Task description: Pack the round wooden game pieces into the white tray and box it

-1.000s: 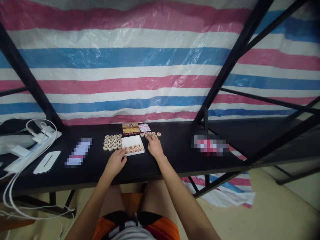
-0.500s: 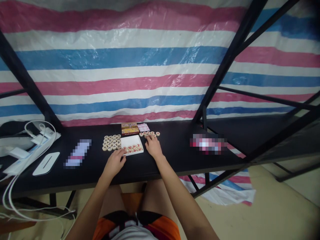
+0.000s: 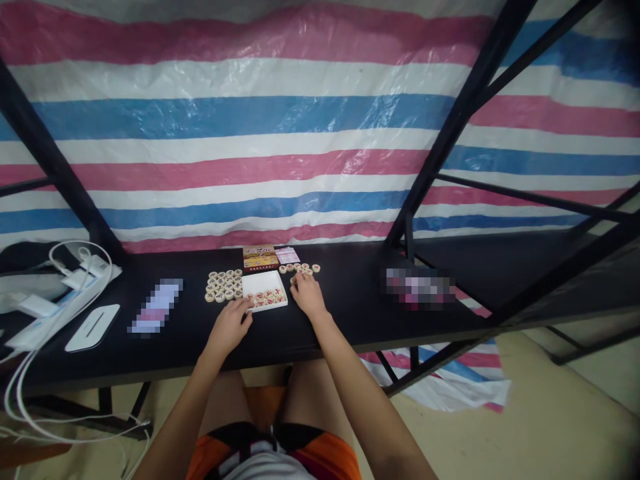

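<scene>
A white open box sits on the table, with red-marked Chinese chess pieces in rows along its near part. At its near left corner, my left hand has its fingers closed on the wall. My right hand is just right of the box, palm down, fingers bent over a pale chess piece that is mostly hidden. Beyond those fingers lie more red-marked pieces in a loose group. Left of the box, dark-marked pieces stand in a tight block of rows.
Behind the white box are a brown printed box and a paper card. A blurred-out flat item, a white panel and white cables lie left. Another blurred item is right. Black frame bars rise behind the table.
My right hand's fingers have drawn slightly back toward me, away from the loose group of red-marked pieces. My left hand and the white box stay where they were.
</scene>
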`<state>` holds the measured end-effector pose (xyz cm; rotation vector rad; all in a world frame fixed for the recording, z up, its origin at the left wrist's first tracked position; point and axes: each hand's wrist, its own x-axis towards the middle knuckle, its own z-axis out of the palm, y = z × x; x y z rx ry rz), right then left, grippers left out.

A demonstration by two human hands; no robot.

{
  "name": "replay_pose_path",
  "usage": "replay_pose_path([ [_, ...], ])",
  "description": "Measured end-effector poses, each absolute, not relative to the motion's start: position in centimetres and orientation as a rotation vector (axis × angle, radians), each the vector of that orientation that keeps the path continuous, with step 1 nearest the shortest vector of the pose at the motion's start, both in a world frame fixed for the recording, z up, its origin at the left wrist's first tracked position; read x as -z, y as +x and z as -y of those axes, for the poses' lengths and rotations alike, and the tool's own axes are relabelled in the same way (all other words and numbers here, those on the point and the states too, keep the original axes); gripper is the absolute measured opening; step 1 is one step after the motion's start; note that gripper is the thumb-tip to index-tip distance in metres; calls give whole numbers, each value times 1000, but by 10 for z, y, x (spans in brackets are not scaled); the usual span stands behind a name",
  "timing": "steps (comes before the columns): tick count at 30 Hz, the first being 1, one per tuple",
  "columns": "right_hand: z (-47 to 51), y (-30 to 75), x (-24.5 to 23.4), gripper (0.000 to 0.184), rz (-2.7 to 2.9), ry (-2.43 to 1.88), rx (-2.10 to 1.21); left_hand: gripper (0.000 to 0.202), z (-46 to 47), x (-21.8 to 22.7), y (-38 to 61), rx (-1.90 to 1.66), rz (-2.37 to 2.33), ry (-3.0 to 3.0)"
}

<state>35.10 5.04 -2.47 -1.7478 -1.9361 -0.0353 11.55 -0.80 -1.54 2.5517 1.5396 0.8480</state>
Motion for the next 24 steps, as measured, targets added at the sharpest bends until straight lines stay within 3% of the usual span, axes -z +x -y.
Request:
replay_pose_path([
  [14, -52, 351, 26, 15, 1814, -1444, -103, 23, 8, 15, 115, -818, -1568, 2563],
  [20, -37, 329, 14, 12, 1967, -1142, -147, 24, 6, 16, 115, -838, -1550, 2575],
  [24, -35, 323, 15, 9, 2027, -1156, -172, 25, 7, 16, 115, -808, -1557, 2578],
])
